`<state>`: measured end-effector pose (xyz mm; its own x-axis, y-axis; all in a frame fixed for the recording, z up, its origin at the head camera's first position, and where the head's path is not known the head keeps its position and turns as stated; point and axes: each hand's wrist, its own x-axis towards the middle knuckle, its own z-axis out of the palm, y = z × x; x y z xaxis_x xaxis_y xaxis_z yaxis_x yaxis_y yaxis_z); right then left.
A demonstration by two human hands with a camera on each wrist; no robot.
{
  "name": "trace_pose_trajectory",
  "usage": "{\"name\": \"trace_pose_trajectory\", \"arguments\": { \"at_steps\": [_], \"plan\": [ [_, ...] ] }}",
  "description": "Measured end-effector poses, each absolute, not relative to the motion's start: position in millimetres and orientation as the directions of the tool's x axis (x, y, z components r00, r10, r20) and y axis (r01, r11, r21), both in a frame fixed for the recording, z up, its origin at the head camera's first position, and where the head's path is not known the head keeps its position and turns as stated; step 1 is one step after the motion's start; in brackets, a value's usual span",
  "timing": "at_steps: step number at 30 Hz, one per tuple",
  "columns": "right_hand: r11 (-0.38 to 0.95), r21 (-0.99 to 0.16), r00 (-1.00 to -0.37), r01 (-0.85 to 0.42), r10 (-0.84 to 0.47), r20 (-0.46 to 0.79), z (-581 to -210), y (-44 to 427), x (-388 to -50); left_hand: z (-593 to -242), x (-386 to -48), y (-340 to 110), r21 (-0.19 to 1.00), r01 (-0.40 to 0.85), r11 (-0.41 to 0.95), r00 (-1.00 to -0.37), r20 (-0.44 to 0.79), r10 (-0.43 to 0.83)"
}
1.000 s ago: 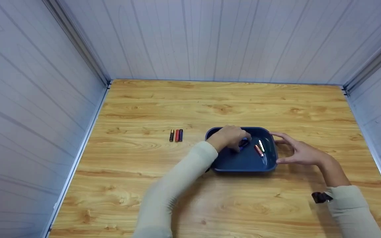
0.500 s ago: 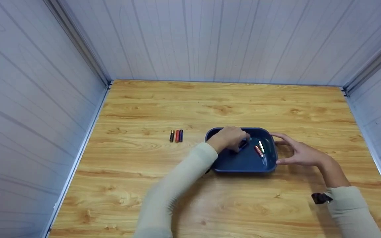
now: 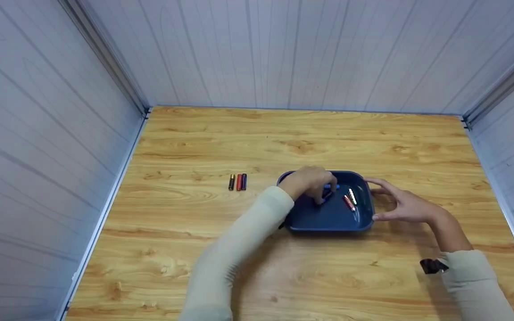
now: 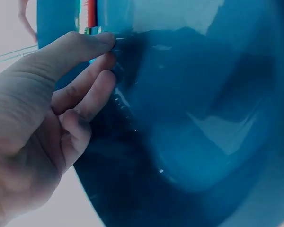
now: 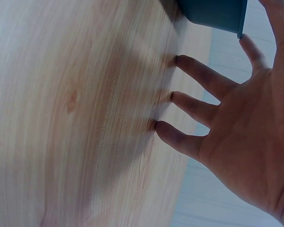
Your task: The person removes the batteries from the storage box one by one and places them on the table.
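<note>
A dark blue rectangular tray point(image 3: 328, 229) sits right of the table's middle. Inside it, my left hand point(image 3: 308, 180) reaches down with curled fingers, thumb and fingertips at a dark blue battery point(image 3: 327, 195). Much of that battery is hidden; another blue one point(image 3: 335, 187) shows beside the fingers. In the left wrist view the left thumb and fingertips point(image 4: 104, 40) come close together. A red battery point(image 3: 349, 203) and a shiny pale one point(image 3: 352, 196) lie in the tray's right part. My right hand point(image 3: 406, 207) is spread at the tray's right end, with fingertips touching the rim.
Left of the tray, a black-and-gold battery point(image 3: 231, 183), a red battery point(image 3: 239, 182) and a dark blue battery point(image 3: 244, 182) stand in a row on the wooden table point(image 3: 185, 249). Pale panels point(image 3: 261, 53) enclose the back and sides.
The left hand has shifted slightly, its fingers a little more apart, and more of the blue batteries shows beneath it. The right hand, tray and other batteries stay put.
</note>
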<state>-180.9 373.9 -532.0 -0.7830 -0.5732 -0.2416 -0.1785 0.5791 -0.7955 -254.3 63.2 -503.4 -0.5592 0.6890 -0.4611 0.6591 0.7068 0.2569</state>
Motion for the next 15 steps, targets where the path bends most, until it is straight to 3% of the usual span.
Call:
{"name": "trace_pose_trajectory", "arguments": {
  "at_steps": [15],
  "plan": [
    [0.579, -0.792, -0.782, -0.193, -0.578, -0.232, -532, 374, -181, -486, -258, 48, 0.292, 0.674, 0.679, -0.552, -0.41, 0.726]
  ]
}}
